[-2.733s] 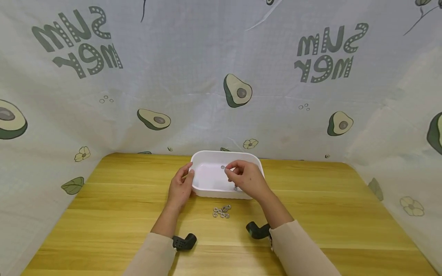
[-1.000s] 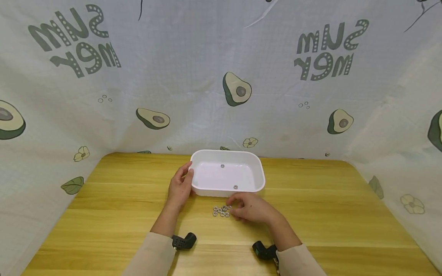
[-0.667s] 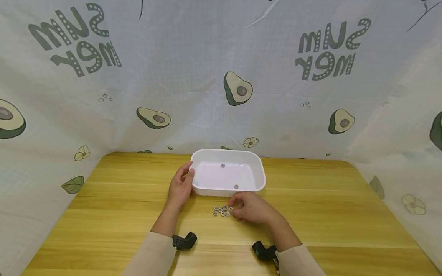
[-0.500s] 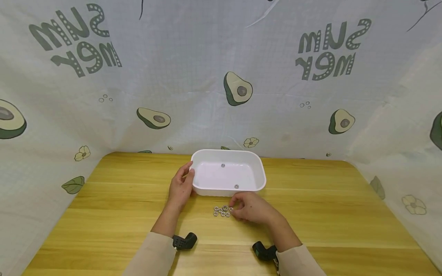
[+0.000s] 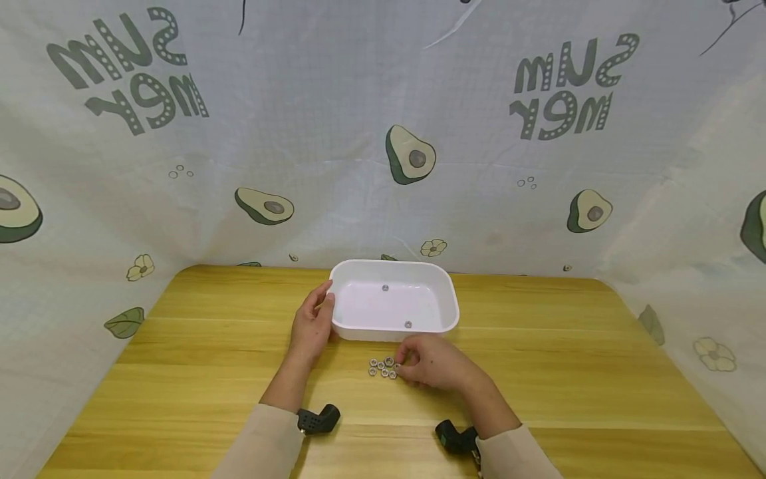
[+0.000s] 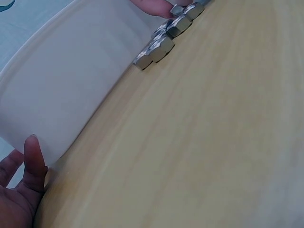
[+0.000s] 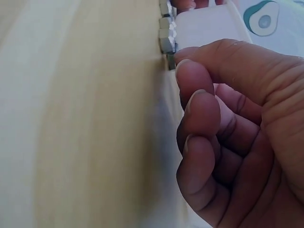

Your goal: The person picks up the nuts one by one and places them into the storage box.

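Note:
A white plastic box (image 5: 395, 334) stands near the table's back edge, with two hex nuts (image 5: 408, 324) lying inside. My left hand (image 5: 312, 326) rests against its left end; in the left wrist view the thumb (image 6: 34, 159) lies upright along the wall. In front of the box, several metal hex nuts (image 5: 385, 372) sit in a tight cluster on the table. My right hand (image 5: 433, 362) is at the cluster's right side, thumb and index fingertips pinching the outermost nut (image 7: 171, 62), which they mostly cover. The other right fingers curl inward.
The wooden table (image 5: 239, 372) has a patterned cloth (image 5: 335, 166) hanging behind it and at both sides. Black wrist devices (image 5: 320, 420) sit on both forearms, close over the table.
My right hand has come out of the box down to the cluster of nuts, and its fingertips have closed in on the rightmost nut. The left hand and the box have stayed put.

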A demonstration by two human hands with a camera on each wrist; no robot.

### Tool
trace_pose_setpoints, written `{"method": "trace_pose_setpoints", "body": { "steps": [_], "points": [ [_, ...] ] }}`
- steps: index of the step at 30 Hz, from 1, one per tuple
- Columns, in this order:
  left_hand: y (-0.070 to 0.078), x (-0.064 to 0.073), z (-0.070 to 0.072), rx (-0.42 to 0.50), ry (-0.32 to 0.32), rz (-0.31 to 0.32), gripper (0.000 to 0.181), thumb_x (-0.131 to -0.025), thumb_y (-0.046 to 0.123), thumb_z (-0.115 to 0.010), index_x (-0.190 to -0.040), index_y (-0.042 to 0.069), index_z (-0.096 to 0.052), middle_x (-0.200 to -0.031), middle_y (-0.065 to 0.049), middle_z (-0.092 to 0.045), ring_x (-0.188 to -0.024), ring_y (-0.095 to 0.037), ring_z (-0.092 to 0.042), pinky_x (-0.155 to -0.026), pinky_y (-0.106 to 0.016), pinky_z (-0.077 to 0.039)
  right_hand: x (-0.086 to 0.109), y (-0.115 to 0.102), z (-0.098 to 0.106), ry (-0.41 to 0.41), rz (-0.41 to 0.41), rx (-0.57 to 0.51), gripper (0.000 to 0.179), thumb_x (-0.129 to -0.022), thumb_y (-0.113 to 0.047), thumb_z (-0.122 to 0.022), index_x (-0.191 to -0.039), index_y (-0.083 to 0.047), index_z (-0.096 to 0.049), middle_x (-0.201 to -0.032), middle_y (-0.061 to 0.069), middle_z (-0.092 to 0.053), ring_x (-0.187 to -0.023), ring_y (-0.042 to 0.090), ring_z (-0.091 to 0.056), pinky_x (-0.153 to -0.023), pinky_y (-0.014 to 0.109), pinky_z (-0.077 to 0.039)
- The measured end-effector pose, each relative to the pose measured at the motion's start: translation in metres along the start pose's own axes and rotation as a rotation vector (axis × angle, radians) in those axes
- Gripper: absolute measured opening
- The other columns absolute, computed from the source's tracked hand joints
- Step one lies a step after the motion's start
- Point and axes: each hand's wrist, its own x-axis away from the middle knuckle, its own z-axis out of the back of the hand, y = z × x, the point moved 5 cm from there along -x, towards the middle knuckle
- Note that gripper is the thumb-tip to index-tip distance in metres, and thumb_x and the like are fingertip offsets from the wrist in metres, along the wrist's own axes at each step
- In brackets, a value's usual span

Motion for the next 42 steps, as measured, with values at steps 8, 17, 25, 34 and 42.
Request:
{"method": "trace_pose_setpoints", "body": {
  "steps": [8,17,25,34,42],
  "points": [
    [-0.001,-0.001,0.001,-0.014,-0.004,0.007,0.042,-0.107,0.039,-0.048,-0.149,0.032,-0.053,-0.14,-0.009,-0.057,-0.084,-0.019,-0.059,-0.06,-0.024,-0.052,0.005,-0.009,0.008,0.038,0.013,0.043,0.008,-0.088,-0.016,-0.076,-0.09,-0.011,-0.069,-0.065,-0.005,-0.064,-0.06,0.011,-0.057,-0.053,0.025,-0.047],
    [-0.002,-0.002,0.001,-0.003,0.001,0.012,0.041,-0.107,0.037,-0.049,-0.148,0.031,-0.054,-0.139,-0.009,-0.057,-0.08,-0.017,-0.058,-0.058,-0.024,-0.052,0.009,-0.019,0.018,0.121,-0.015,0.072,0.005,-0.09,-0.016,-0.075,-0.09,-0.017,-0.07,-0.065,-0.005,-0.06,-0.059,0.011,-0.052,-0.052,0.024,-0.043],
    [0.0,-0.002,-0.001,0.02,0.002,0.009,0.04,-0.107,0.032,-0.049,-0.147,0.03,-0.055,-0.136,-0.01,-0.057,-0.078,-0.017,-0.057,-0.056,-0.024,-0.051,0.01,-0.025,0.028,0.187,0.001,0.085,0.003,-0.091,-0.016,-0.074,-0.092,-0.016,-0.071,-0.067,-0.005,-0.059,-0.06,0.011,-0.051,-0.054,0.023,-0.043],
    [0.0,-0.001,-0.002,0.026,0.012,0.003,0.04,-0.106,0.031,-0.05,-0.146,0.028,-0.056,-0.135,-0.01,-0.057,-0.08,-0.017,-0.058,-0.055,-0.024,-0.051,0.009,-0.031,0.041,0.263,0.026,0.085,0.004,-0.092,-0.019,-0.074,-0.095,-0.016,-0.072,-0.068,-0.005,-0.06,-0.059,0.011,-0.051,-0.053,0.023,-0.043],
    [-0.001,-0.001,-0.001,0.028,0.019,0.001,0.04,-0.106,0.031,-0.05,-0.146,0.027,-0.056,-0.135,-0.012,-0.057,-0.08,-0.017,-0.058,-0.054,-0.024,-0.051,0.0,-0.031,0.056,0.304,-0.008,0.108,0.007,-0.093,-0.02,-0.074,-0.098,-0.016,-0.072,-0.069,-0.003,-0.061,-0.06,0.013,-0.05,-0.055,0.025,-0.043]
  ]
}}
